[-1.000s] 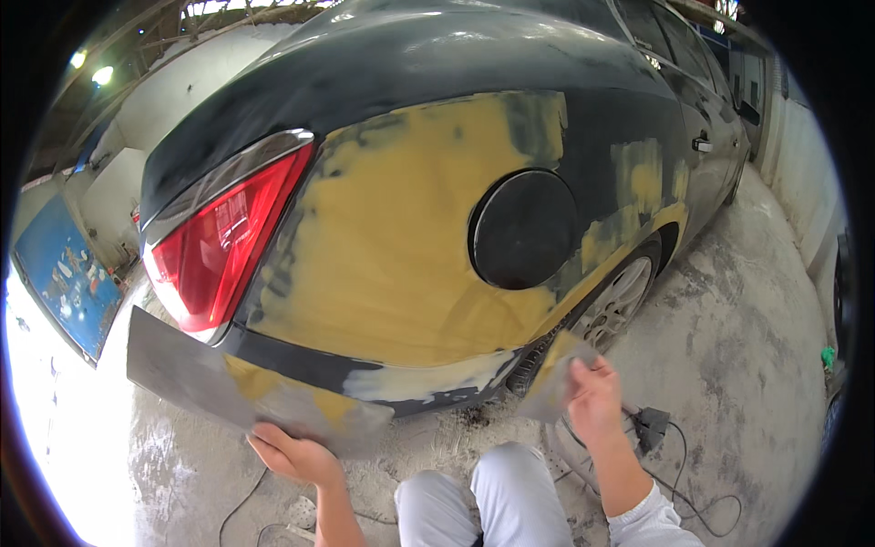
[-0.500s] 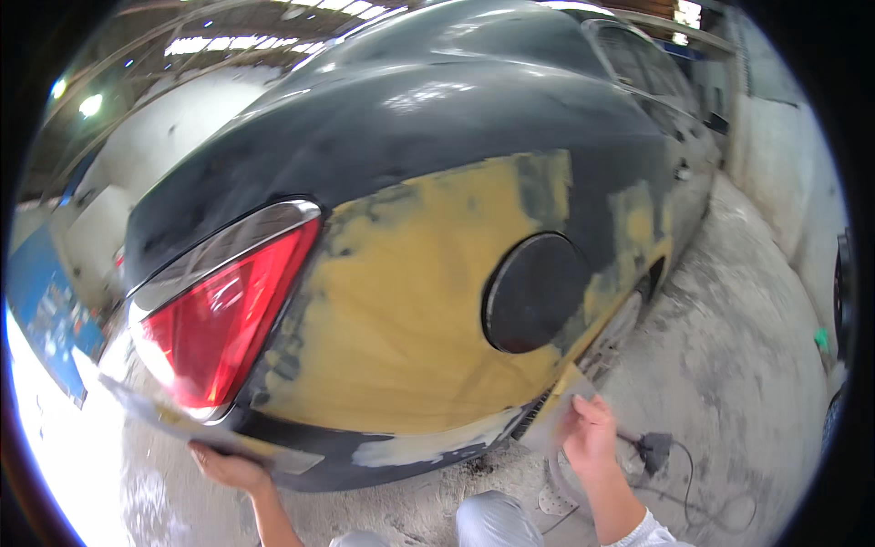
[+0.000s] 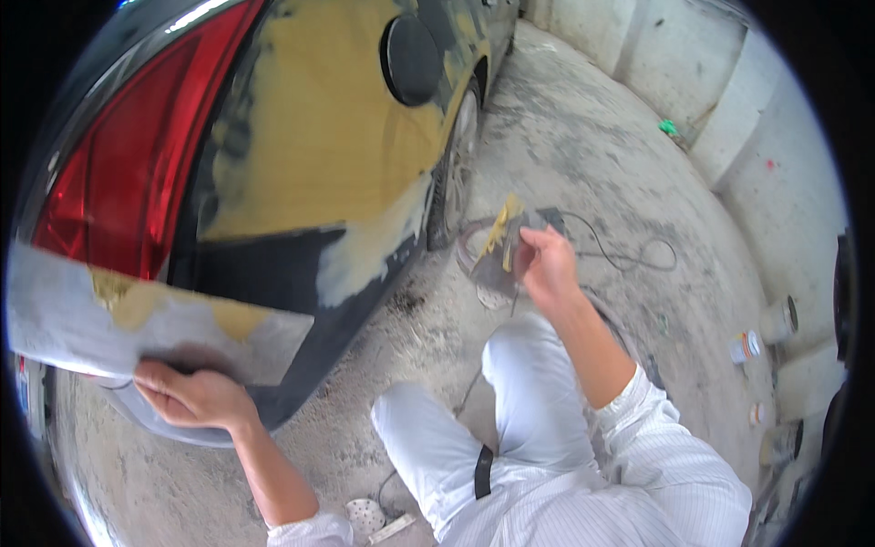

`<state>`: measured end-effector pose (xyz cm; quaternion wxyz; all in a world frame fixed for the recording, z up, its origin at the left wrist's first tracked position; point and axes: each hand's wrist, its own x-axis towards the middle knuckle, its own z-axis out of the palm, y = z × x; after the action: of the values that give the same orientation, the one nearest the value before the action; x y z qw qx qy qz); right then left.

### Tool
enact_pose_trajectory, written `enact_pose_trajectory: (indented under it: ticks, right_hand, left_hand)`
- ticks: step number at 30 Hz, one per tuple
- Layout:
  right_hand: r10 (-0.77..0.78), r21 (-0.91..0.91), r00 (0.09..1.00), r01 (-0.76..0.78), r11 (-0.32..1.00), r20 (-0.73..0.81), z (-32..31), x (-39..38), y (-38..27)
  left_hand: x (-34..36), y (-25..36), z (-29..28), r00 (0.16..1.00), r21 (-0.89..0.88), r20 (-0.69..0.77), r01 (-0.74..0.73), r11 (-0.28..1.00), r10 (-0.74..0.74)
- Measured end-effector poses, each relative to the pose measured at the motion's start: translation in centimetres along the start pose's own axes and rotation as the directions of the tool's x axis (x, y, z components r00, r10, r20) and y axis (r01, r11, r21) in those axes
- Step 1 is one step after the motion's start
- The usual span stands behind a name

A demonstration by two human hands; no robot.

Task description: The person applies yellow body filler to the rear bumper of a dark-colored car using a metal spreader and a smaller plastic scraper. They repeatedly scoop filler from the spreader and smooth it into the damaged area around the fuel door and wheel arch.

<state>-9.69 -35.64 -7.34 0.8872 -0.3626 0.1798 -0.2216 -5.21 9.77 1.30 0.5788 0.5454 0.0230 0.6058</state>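
My left hand grips the lower edge of a flat grey mixing board with patches of yellow body filler on it. The board overlaps the bottom of the red tail light. My right hand pinches a thin, flat filler spreader, its edge smeared with yellow. It is held over the floor, apart from the car. Yellow filler covers much of the dark rear panel, between the tail light and the round black fuel flap. A paler smear runs below it.
The rear wheel stands beyond the bumper. A black cable loops on the dusty concrete floor. Several cans, one a white tub, stand by the right wall. A perforated round pad lies near my left forearm.
The view has tipped downward and to the right, so more floor and my legs show. My right hand with the spreader is now away from the panel's lower edge. Both hands keep their hold.
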Motion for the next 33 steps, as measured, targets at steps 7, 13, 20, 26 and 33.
enact_pose_trajectory:
  ticks: [7, 13, 20, 26, 33]
  right_hand:
    - [-0.097, -0.016, 0.995, 0.097, 0.995, -0.018, 2.5, -6.1, 1.8]
    - [-0.057, -0.020, 0.986, 0.061, 0.998, 0.156, 7.4, -6.9, 10.6]
    - [-0.751, -0.354, 0.456, 0.882, 0.310, 0.478, 14.6, -8.5, 19.2]
    - [-0.850, -0.275, 0.306, 0.940, 0.200, 0.429, 18.2, -8.4, 20.8]
    - [-0.866, -0.317, 0.292, 0.934, 0.166, 0.406, 19.7, -8.4, 21.8]
  left_hand:
    - [0.4, 1.8, 0.1, 0.984, -0.039, 0.162, -0.069, 0.997, 0.075]
    - [1.1, 1.1, -0.3, 0.972, 0.012, 0.229, -0.053, 0.999, 0.049]
    - [6.9, 1.9, -3.8, 0.980, 0.036, -0.002, -0.197, 0.980, 0.198]
    - [9.1, -0.5, -3.9, 0.986, 0.004, -0.044, -0.159, 0.987, 0.159]
    - [10.2, -1.0, -5.2, 0.979, -0.075, -0.009, -0.202, 0.977, 0.202]
